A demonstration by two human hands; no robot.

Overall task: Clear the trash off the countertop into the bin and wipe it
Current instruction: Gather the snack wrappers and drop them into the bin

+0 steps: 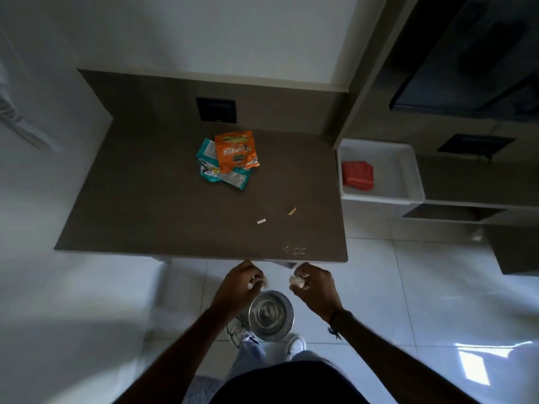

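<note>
On the brown countertop lie an orange snack wrapper on top of a teal wrapper, a white cigarette butt, a tan butt and some crumbs near the front edge. My left hand and my right hand hover just off the front edge, each closed on a small white crumpled scrap. A round metal bin stands on the floor right below and between them.
A white tub with a red cloth in it sits right of the counter. A dark outlet plate is on the backsplash. Dark cabinets fill the right side. My shoes stand beside the bin on white floor tiles.
</note>
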